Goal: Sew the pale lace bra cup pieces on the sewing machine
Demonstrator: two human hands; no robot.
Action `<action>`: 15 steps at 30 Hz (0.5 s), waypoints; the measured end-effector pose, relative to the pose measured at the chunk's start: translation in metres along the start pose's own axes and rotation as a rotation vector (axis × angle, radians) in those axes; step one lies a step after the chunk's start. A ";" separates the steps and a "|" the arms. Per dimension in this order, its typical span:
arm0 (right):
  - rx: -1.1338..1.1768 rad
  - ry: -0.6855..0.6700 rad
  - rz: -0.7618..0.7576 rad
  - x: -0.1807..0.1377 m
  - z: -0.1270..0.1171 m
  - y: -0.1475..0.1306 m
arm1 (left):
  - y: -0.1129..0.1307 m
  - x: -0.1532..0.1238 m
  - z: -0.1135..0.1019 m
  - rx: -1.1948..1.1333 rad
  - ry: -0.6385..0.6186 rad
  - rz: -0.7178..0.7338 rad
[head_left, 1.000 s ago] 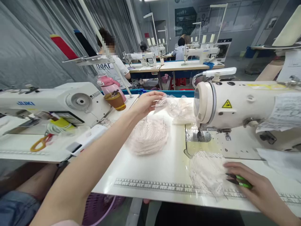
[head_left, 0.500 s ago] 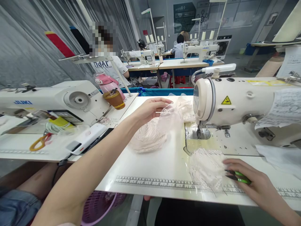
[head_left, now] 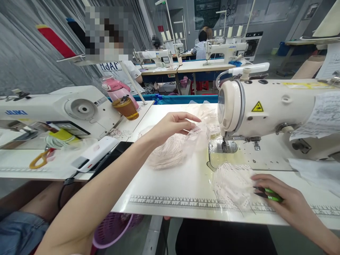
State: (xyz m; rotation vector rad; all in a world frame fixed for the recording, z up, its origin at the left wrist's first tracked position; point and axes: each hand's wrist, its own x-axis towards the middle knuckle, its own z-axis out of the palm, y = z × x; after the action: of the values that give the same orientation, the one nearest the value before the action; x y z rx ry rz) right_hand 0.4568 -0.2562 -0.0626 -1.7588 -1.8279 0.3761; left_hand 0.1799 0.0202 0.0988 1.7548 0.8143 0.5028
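Observation:
My left hand pinches a thin pale lace piece and holds it just above a heap of pale pink lace on the white table. My right hand rests on the table's near right, closed around green thread snips. Its fingertips touch a second pile of white lace. The cream sewing machine stands right of my left hand, its needle over the metal plate.
A second sewing machine stands to the left with a brown cup, a pink bottle, yellow scissors and a white device. A purple basket sits under the table. People work at machines behind.
My left hand has drawn the lace piece from the far heap toward me and rightward, nearer the machine's needle. My right hand has stayed on the snips.

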 end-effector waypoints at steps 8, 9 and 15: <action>0.008 0.010 0.018 0.004 -0.004 -0.008 | -0.003 0.021 -0.004 -0.010 0.055 -0.062; 0.011 0.011 0.017 0.005 -0.005 -0.009 | -0.002 0.031 -0.010 -0.016 0.121 -0.088; 0.022 0.017 0.019 0.010 -0.006 -0.016 | 0.019 0.081 -0.081 0.014 0.809 -0.017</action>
State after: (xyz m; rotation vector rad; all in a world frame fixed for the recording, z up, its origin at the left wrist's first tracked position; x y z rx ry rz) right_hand 0.4473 -0.2496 -0.0464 -1.7603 -1.7895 0.3859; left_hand 0.1845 0.1287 0.1382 1.5377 1.3809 1.2335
